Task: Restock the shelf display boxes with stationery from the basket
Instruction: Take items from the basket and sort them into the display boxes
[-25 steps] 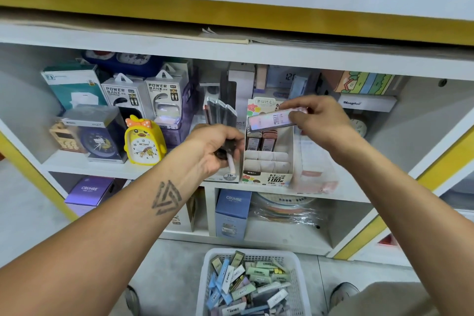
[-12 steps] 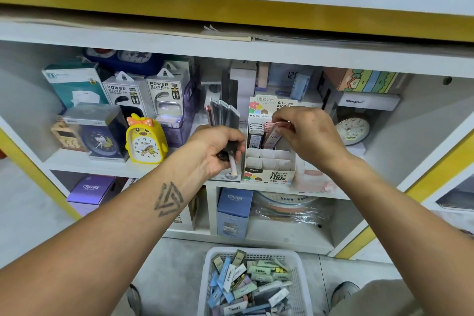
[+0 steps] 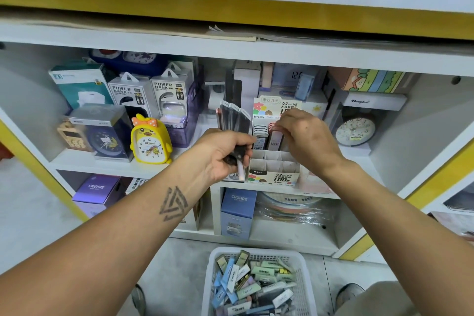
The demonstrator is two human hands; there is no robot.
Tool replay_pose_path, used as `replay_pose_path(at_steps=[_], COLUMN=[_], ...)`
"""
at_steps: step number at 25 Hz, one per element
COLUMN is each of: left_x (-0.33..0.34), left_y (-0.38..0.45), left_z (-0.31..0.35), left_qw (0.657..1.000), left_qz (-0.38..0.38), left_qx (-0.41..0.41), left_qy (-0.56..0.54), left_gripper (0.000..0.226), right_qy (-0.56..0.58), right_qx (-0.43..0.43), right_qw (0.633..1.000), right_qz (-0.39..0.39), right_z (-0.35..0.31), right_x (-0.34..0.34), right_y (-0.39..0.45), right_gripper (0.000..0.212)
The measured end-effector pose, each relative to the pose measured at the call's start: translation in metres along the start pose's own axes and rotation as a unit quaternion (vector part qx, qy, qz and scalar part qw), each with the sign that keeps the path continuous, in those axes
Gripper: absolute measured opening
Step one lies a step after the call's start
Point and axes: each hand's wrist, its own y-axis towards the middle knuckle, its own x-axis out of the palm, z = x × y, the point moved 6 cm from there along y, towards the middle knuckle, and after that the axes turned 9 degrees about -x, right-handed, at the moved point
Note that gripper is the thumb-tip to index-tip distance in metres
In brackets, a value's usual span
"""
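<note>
The person is part-way through loading the display box (image 3: pixel 273 161), a white compartmented carton standing at the front edge of the shelf (image 3: pixel 115 165). The right hand (image 3: pixel 307 141) reaches over the box from its right side, fingers curled in a pinch on a slim pink lead case (image 3: pixel 275 137) that stands upright in the back row of the box, beside cases already seated there. Whether that case has bottomed out in its slot cannot be told, since the fingers cover its top.

Just left of the box, the left hand (image 3: pixel 225 154) is clenched round a fanned bundle of dark cases (image 3: pixel 234 117), their upper ends sticking up level with the box's printed back card.

The front rows of the box look empty, so most of the filling appears still to come. The basket (image 3: pixel 304 277) sits on the floor directly below the box, holding many loose cases.

The next move likely calls for letting go of the pink case once seated, then drawing 1 case from the bundle and guiding it upright into a free slot.
</note>
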Motion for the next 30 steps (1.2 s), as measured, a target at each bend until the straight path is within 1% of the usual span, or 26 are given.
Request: replay_pose_path(at_steps=[2,4,5,6,7,8,9,10,11,12,13,15,18,20,22,24,27,30], left_x=[0.003,0.007,0.008,0.010,0.011,0.011,0.011,0.010,0.008,0.006,0.004,0.004,0.004,0.001,-0.003,-0.004,0.000,0.009], left_y=[-0.002,-0.004,-0.004,-0.005,-0.005,-0.005,-0.006,-0.006,-0.006,-0.006,-0.006,-0.007,-0.008,-0.009,-0.009,-0.010,-0.012,-0.012], left_z=[0.000,0.000,0.001,0.001,0.002,0.003,0.005,0.007,0.009,0.011,0.012,0.013,0.013,0.015,0.019,0.021,0.020,0.018], left_qw=[1.000,0.999,0.999,0.998,0.997,0.996,0.995,0.995,0.994,0.992,0.990,0.988,0.989,0.990,0.990,0.990,0.992,0.992], left_qz=[-0.018,-0.035,-0.041,-0.048,-0.053,-0.054,-0.051,-0.044,-0.032,-0.023,-0.019,-0.029,-0.048,-0.043,-0.036,-0.028,-0.009,-0.007], left_qx=[-0.004,-0.004,-0.003,-0.002,-0.001,0.003,0.009,0.020,0.036,0.053,0.065,0.067,0.048,0.049,0.059,0.067,0.085,0.101], left_qy=[-0.005,-0.016,-0.025,-0.038,-0.052,-0.067,-0.081,-0.092,-0.102,-0.112,-0.123,-0.136,-0.132,-0.124,-0.126,-0.120,-0.095,-0.079], left_gripper=[0.011,0.010,0.011,0.012,0.013,0.013,0.012,0.012,0.011,0.011,0.011,0.008,0.008,0.008,0.006,0.007,0.011,0.020], right_qy=[-0.026,-0.021,0.013,0.087,0.210,0.357,0.484,0.560,0.587,0.586,0.575,0.555,0.546,0.537,0.533,0.533,0.533,0.554], right_qx=[0.025,0.036,0.046,0.076,0.134,0.190,0.227,0.237,0.229,0.216,0.207,0.209,0.232,0.247,0.245,0.240,0.246,0.233], right_qw=[0.998,0.996,0.996,0.991,0.967,0.912,0.839,0.783,0.761,0.761,0.772,0.790,0.795,0.798,0.802,0.804,0.800,0.783], right_qz=[-0.054,-0.083,-0.078,-0.065,-0.059,-0.071,-0.097,-0.128,-0.156,-0.175,-0.178,-0.156,-0.128,-0.117,-0.112,-0.115,-0.128,-0.162], right_z=[0.002,0.001,-0.002,-0.004,-0.006,-0.011,-0.021,-0.031,-0.039,-0.045,-0.049,-0.053,-0.047,-0.035,-0.025,-0.021,-0.021,-0.024], right_x=[0.008,0.008,0.006,0.003,0.003,0.006,0.008,0.010,0.010,0.010,0.011,0.014,0.016,0.012,0.005,0.001,-0.004,-0.009], right_y=[-0.002,-0.002,-0.001,0.000,0.001,-0.002,-0.005,-0.008,-0.011,-0.013,-0.013,-0.011,-0.009,-0.009,-0.010,-0.013,-0.020,-0.027], right_gripper=[0.029,0.029,0.026,0.024,0.021,0.019,0.019,0.022,0.029,0.037,0.044,0.048,0.046,0.043,0.035,0.029,0.025,0.025])
